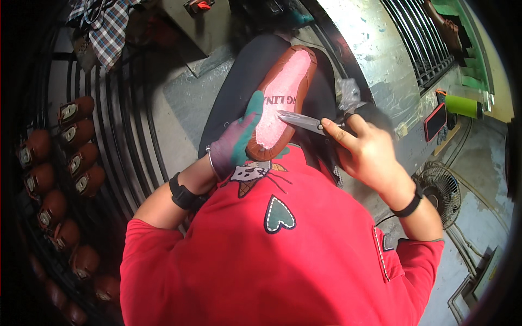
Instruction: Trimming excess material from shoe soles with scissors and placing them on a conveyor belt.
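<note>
A brown leather shoe upper (311, 64) lies sole side up across my lap, its leather folded over the rim of a pink insole board (283, 92) with dark print. My left hand (236, 135), in a grey and green glove, grips its near left side, thumb along the edge. My bare right hand (363, 149) is closed round the handles of a pair of scissors (304, 121). The blades point left, and their tips are over the pink board; whether they touch it I cannot tell.
Several brown shoes (79, 132) stand on a black bar rack at left. A metal-topped bench (375, 49) at upper right has a clear plastic bag (349, 93) by its edge. Beyond are a phone (435, 122), a green bottle (462, 107) and a fan (439, 190). Checked cloth (109, 38) hangs upper left.
</note>
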`<state>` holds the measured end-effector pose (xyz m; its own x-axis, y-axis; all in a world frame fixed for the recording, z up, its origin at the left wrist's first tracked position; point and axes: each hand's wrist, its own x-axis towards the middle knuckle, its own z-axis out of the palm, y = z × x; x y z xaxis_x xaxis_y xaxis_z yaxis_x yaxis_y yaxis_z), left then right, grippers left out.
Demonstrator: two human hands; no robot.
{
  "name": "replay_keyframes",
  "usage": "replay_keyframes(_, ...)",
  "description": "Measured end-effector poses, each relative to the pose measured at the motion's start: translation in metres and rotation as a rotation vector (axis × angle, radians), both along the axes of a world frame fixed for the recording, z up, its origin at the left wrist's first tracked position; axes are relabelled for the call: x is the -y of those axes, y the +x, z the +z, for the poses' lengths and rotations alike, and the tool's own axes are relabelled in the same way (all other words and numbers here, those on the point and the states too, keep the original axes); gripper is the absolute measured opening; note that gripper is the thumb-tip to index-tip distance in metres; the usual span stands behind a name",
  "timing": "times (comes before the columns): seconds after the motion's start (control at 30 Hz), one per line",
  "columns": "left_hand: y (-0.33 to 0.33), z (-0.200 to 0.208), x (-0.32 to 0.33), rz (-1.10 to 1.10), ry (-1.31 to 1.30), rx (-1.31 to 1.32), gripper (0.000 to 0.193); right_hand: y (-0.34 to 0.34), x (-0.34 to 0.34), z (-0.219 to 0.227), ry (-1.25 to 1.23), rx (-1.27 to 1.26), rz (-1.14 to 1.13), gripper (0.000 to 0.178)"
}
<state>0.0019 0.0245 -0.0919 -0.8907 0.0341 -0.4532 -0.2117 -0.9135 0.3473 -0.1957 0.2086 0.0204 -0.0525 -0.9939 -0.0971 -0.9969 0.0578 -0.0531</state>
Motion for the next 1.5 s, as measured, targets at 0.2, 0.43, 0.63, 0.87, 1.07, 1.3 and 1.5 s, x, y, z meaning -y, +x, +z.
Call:
replay_keyframes(0.2,-0.011,-0.017,0.008,0.062,0.116,-0.028,0.079,0.014,-0.016,-0.065,-0.126,1.010,-0.410,0.055)
replay_keyframes(0.43,-0.011,-0.014,0.004,0.050,0.349,-0.062,0.086,0.019,-0.025,-0.065,-0.135,0.986,-0.452,0.056)
replay_keyframes(0.63,-0.008,-0.019,0.010,0.009,0.251,0.063,0.090,0.010,-0.025,-0.033,-0.104,0.706,-0.478,0.057)
replay_keyframes(0.87,0.021,0.005,0.019,-0.117,-0.816,-0.182,0.065,0.004,-0.032,-0.070,-0.425,1.483,-0.886,0.059)
replay_keyframes(1.07,0.009,0.024,0.069,-0.582,-1.828,-0.244,0.083,-0.013,-0.015,-0.113,-0.535,2.450,-0.740,0.046)
replay_keyframes(1.3,0.007,0.007,0.036,0.302,-0.668,-0.266,0.042,0.045,0.028,-0.108,-0.196,2.243,-0.932,0.052)
replay_keyframes(1.5,0.022,0.055,0.007,0.364,-0.278,0.007,0.055,0.045,0.056,-0.087,-0.086,1.970,-0.768,0.055)
